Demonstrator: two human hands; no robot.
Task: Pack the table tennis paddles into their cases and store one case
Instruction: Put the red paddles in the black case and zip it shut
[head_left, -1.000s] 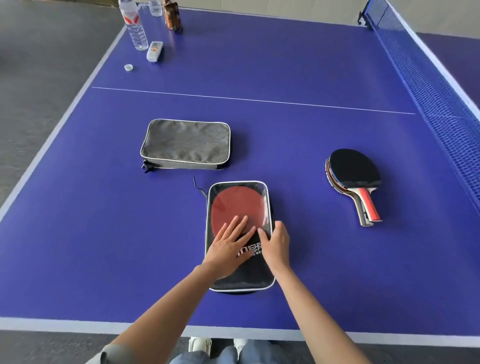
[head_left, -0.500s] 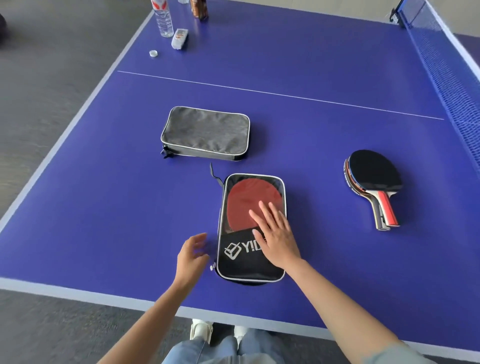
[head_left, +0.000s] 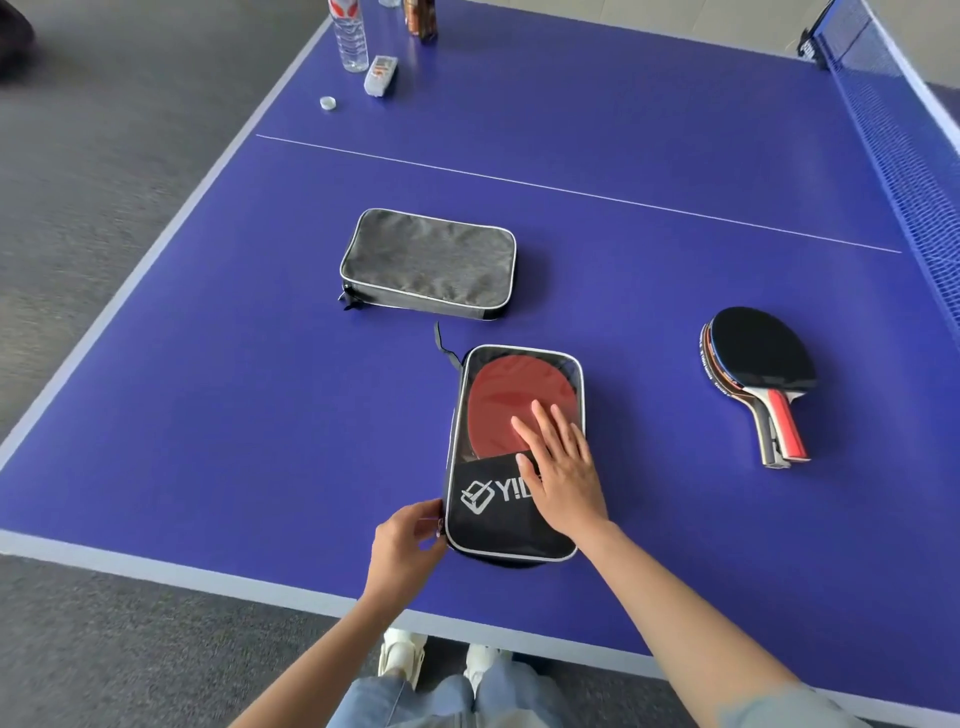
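A black case with a clear window (head_left: 483, 525) lies near the table's front edge, a red paddle (head_left: 498, 402) showing inside it. My right hand (head_left: 563, 467) presses flat on top of the case with straight fingers. At the case's lower left corner my left hand (head_left: 408, 543) pinches what looks like the zipper pull. A grey case (head_left: 428, 262) lies closed behind it. To the right, a stack of loose paddles (head_left: 758, 366) rests with a black face up and handles toward me.
The blue table (head_left: 208, 415) has its front edge close to my body. The net (head_left: 909, 145) runs along the right side. At the far left corner stand a water bottle (head_left: 350, 36), a brown bottle (head_left: 421, 18), a small white device (head_left: 381, 75) and a cap (head_left: 328, 103).
My left hand left the top of the case, swung to its left side and now pinches at the lower left corner. My right hand moved from the case's right edge onto its top.
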